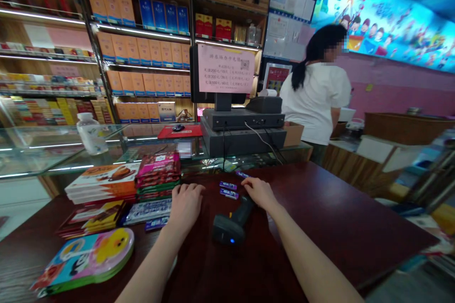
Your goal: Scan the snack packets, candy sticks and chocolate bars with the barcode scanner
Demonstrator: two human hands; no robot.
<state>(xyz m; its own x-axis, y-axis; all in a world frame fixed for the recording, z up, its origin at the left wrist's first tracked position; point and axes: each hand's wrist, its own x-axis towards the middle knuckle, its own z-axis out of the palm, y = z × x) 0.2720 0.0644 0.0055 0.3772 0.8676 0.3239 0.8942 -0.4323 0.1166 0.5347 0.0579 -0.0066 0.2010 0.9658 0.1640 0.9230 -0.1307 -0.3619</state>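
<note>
My left hand rests palm down on the dark red wooden counter, right next to a stack of red chocolate packets. My right hand lies palm down just past a black handheld barcode scanner, whose blue light is lit. Its fingertips end near several small purple packets between my hands. Neither hand holds anything. Flat boxes of orange snacks, a blue-and-white packet and a duck-shaped picture book lie to my left.
Behind the counter stand a glass display case, a plastic bottle, a black till terminal with a pink notice, and a mouse on a red mat. A person in a white shirt stands at the right. Stocked shelves fill the back.
</note>
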